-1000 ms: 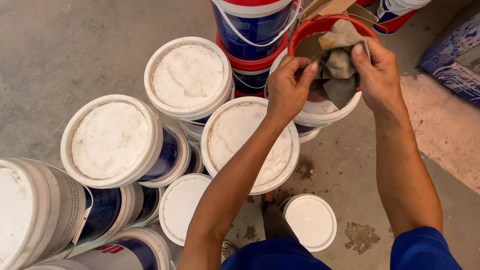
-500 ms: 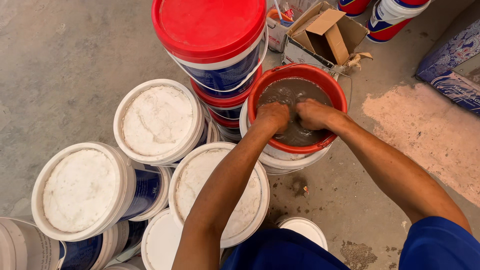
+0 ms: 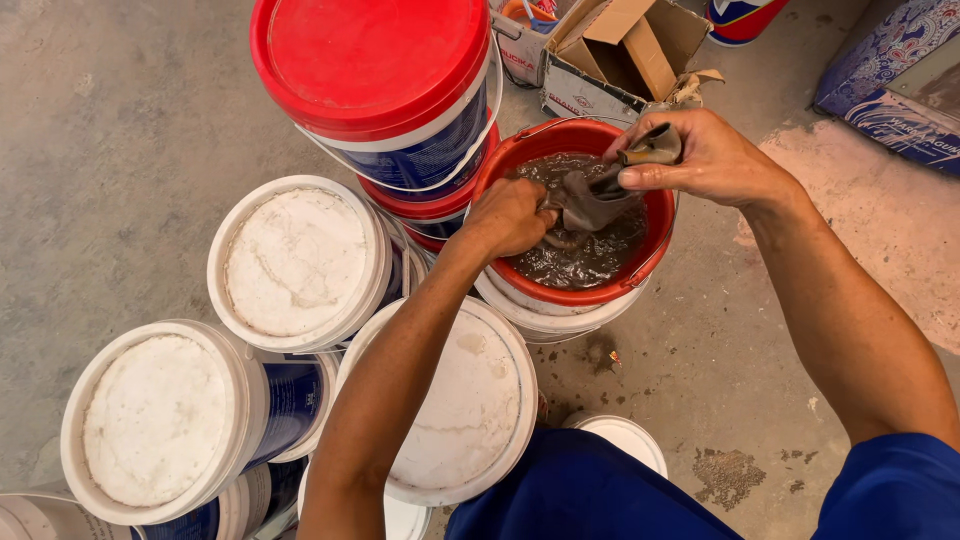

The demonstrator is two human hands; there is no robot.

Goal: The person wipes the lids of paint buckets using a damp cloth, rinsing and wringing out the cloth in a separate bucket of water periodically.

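Observation:
A wet grey-brown cloth stretches over a red basin full of murky brown water. My left hand grips the cloth's lower end at the water surface. My right hand pinches its upper end above the basin's far rim. The basin rests on top of a white bucket.
Several white-lidded paint buckets stand to the left and in front, one under my left forearm. A taller bucket with a red lid stands just left of the basin. Open cardboard boxes sit behind on the concrete floor.
A second ago both hands held the cloth up above the basin. They then plunged it into the water, and now the right hand has lifted one end out while the left stays low.

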